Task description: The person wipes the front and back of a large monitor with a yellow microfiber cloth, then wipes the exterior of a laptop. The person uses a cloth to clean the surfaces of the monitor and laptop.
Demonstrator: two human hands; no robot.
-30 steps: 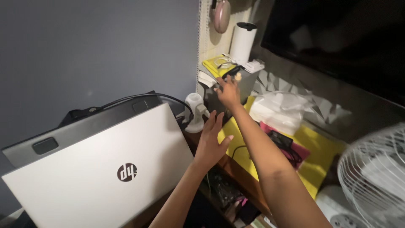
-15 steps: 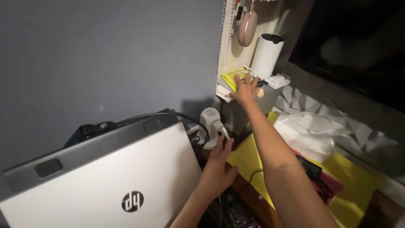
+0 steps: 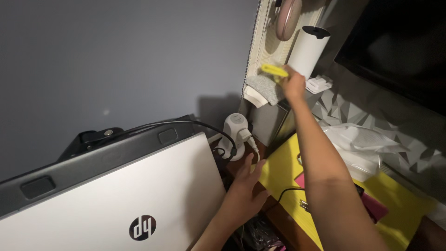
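Where the view begins, nearest the camera, a closed white laptop [image 3: 125, 200] lies tilted at the lower left, with a dark grey device [image 3: 93, 153] just behind it and a black cable [image 3: 186, 124] arching over both. Just beside the laptop's right edge, the left hand [image 3: 246, 193] hovers open, fingers spread, holding nothing, over the edge of a yellow sheet [image 3: 283, 179] that covers the desk. A white plug adapter [image 3: 236, 135] stands just beyond its fingertips, near but not touched. Further right, crumpled clear plastic [image 3: 362, 144] rests on the yellow sheet.

Farther back, the right arm stretches up and away to the right hand [image 3: 293, 83], which is closed on a flat yellow object [image 3: 274, 70]. That yellow object juts out to the left of the fingers, lifted clear above a grey box [image 3: 267, 88] on the shelf. A white cylinder [image 3: 307, 51] stands just behind the hand, and a pink oval thing [image 3: 288, 18] hangs on the pegboard above. A dark screen [image 3: 399, 42] fills the upper right.
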